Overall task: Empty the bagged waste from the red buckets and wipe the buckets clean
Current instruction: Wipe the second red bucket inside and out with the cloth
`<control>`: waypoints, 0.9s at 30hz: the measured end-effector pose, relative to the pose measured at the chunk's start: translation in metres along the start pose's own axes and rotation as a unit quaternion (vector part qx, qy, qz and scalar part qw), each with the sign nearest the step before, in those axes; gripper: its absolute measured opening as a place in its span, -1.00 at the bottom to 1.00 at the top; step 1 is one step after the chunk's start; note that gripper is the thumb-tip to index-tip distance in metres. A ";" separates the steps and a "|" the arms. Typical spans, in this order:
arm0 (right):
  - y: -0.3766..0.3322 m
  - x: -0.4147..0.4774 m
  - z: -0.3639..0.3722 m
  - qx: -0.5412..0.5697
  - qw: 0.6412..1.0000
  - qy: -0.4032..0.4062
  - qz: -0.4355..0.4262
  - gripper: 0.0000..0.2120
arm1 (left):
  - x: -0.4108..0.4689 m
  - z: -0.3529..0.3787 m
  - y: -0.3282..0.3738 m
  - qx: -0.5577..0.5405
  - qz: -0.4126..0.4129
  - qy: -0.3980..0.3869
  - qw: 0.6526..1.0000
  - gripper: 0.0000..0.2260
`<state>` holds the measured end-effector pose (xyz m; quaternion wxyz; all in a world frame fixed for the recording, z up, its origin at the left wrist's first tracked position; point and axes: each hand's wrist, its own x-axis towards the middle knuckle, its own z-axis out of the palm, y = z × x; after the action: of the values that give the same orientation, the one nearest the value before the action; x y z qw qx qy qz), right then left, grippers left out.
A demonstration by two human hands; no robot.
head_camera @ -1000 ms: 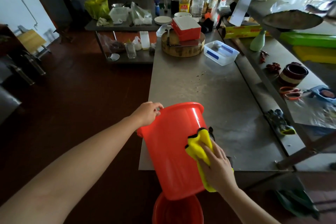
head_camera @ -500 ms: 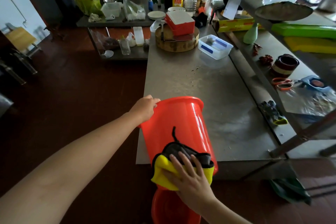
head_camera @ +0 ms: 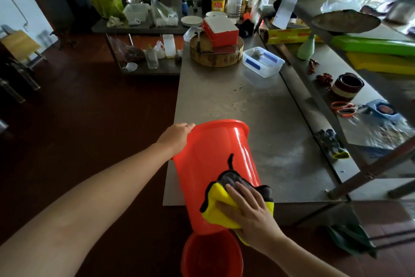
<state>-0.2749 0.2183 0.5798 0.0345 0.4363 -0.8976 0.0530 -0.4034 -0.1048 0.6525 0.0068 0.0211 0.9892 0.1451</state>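
While the left hand (head_camera: pixel 177 136) gripped the rim of the tilted red bucket (head_camera: pixel 215 164) near the centre of the frame, its fingers curled over the edge, the right hand (head_camera: pixel 251 216) lay flat at lower centre. Its fingers were spread and straight, pressing a yellow-and-dark cloth (head_camera: pixel 215 206) against the bucket's outer wall near the base. The bucket leaned with its mouth turned away toward the top of the frame, at the near left corner of the steel counter (head_camera: pixel 258 108); whether it touched the counter could not be told. Directly below it, at the bottom edge, a second red bucket (head_camera: pixel 208 256) stood mouth up on the dark floor (head_camera: pixel 89 119). Farther up the counter, a round wooden chopping block (head_camera: pixel 215 57) carried a red box (head_camera: pixel 221 31) with a white lid, and a clear plastic container (head_camera: pixel 262 62) sat just beside the block to the right. At the right of the frame, dark gloves (head_camera: pixel 332 144) lay on a ledge beside the counter.
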 end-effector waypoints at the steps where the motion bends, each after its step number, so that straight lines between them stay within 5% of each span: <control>1: 0.002 0.004 -0.001 -0.028 0.998 -0.016 -0.049 -0.32 | 0.002 0.000 -0.001 -0.001 0.001 -0.003 1.000 -0.47; 6: 0.017 0.056 -0.019 -0.109 0.969 -0.074 -0.207 -0.32 | 0.010 -0.001 -0.011 0.003 0.017 -0.022 1.000 -0.49; 18: 0.061 0.209 -0.059 -0.072 0.983 -0.095 -0.137 -0.46 | 0.033 -0.004 -0.016 0.009 0.068 -0.037 0.997 -0.52; 27: 0.019 0.121 -0.036 -0.088 0.970 -0.127 -0.190 -0.32 | 0.019 -0.007 -0.033 -0.040 0.059 -0.056 0.996 -0.58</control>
<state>-0.3645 0.1401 0.6274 -0.0326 0.5970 -0.7966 -0.0893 -0.4236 -0.1375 0.6501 0.0545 0.0869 0.9777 0.1834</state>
